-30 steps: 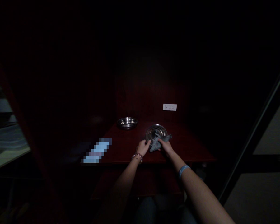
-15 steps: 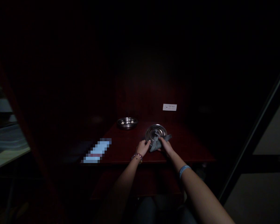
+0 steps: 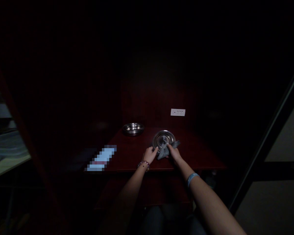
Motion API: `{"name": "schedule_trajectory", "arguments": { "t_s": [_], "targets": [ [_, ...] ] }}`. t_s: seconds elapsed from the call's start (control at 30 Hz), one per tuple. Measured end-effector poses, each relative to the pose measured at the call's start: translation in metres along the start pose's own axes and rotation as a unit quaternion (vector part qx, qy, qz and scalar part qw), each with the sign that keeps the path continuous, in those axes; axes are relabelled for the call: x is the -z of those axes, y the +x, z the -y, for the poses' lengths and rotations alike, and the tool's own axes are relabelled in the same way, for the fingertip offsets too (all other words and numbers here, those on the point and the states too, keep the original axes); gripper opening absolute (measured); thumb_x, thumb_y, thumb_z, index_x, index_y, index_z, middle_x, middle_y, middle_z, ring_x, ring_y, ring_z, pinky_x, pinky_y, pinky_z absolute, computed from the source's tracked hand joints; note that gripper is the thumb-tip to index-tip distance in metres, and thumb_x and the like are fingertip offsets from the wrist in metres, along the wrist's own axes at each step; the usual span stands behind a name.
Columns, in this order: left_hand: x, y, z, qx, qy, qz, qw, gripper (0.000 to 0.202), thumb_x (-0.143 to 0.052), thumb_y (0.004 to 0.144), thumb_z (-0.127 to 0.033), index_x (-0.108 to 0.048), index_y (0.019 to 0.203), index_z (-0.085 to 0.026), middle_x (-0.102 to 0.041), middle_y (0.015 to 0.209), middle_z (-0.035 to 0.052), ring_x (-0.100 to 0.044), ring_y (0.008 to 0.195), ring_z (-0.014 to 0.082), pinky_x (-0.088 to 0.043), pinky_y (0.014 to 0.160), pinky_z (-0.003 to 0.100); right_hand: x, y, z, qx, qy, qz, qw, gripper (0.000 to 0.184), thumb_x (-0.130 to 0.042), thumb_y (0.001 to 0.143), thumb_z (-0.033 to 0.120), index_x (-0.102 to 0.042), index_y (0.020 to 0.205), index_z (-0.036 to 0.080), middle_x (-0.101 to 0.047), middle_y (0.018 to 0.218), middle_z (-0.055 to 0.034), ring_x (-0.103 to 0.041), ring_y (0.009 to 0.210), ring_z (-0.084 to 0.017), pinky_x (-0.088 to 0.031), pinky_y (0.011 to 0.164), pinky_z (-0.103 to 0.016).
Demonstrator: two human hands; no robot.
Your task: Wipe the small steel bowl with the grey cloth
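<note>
A shiny round metal plate (image 3: pixel 157 138) with a raised rim is tilted toward me over the near part of the dark red desk. My left hand (image 3: pixel 150 154), with a beaded bracelet at the wrist, grips its lower left edge, thumb on the rim. My right hand (image 3: pixel 174 152), below a light blue wristband, is closed on a grey cloth (image 3: pixel 163 152). That cloth lies bunched against the plate's lower right side and covers part of it. The fingers under the plate are hidden.
Stacked metal dishes (image 3: pixel 133 129) stand at the back left of the desk (image 3: pixel 132 153). A blurred-out bright rectangle (image 3: pixel 101 160) lies near the left edge. A white power socket (image 3: pixel 178 112) is on the back wall. Plastic containers (image 3: pixel 9 145) sit on a pale surface at far left.
The right thumb and the cloth have shifted slightly on the plate, so a little more of its middle shows. The left hand keeps its grip in nearly the same spot.
</note>
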State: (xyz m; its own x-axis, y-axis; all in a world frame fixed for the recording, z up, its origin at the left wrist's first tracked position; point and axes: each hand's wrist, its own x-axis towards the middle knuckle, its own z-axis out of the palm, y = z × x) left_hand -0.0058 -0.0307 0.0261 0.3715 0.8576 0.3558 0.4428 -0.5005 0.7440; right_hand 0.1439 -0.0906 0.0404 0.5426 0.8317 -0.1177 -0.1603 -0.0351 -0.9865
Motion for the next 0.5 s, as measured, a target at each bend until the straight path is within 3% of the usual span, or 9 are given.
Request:
{"name": "schedule_trajectory", "arguments": {
  "t_s": [0.27, 0.5],
  "targets": [
    [0.0, 0.0, 0.001, -0.01, -0.017, 0.017, 1.0, 0.038, -0.045, 0.086, -0.045, -0.07, 0.089, -0.016, -0.072, 0.092, 0.0086, -0.066, 0.083, 0.0188, -0.045, 0.068, 0.024, 0.002, -0.001, 0.0, 0.01, -0.039, -0.003, 0.999, 0.031, -0.063, 0.075, 0.041, -0.063, 0.091, 0.014, -0.068, 0.089, -0.011, -0.067, 0.076, -0.022, -0.057, 0.055, -0.028],
    [0.005, -0.007, -0.011, 0.018, -0.02, 0.001, 1.0, 0.037, -0.049, 0.084, -0.044, -0.071, 0.086, -0.014, -0.073, 0.088, 0.0096, -0.066, 0.081, 0.019, -0.047, 0.071, 0.024, 0.002, 0.004, -0.004, 0.015, -0.044, -0.021, 0.999, 0.032, -0.067, 0.071, 0.039, -0.064, 0.09, 0.013, -0.069, 0.091, -0.0128, -0.069, 0.079, -0.024, -0.057, 0.058, -0.029]
  ]
}}
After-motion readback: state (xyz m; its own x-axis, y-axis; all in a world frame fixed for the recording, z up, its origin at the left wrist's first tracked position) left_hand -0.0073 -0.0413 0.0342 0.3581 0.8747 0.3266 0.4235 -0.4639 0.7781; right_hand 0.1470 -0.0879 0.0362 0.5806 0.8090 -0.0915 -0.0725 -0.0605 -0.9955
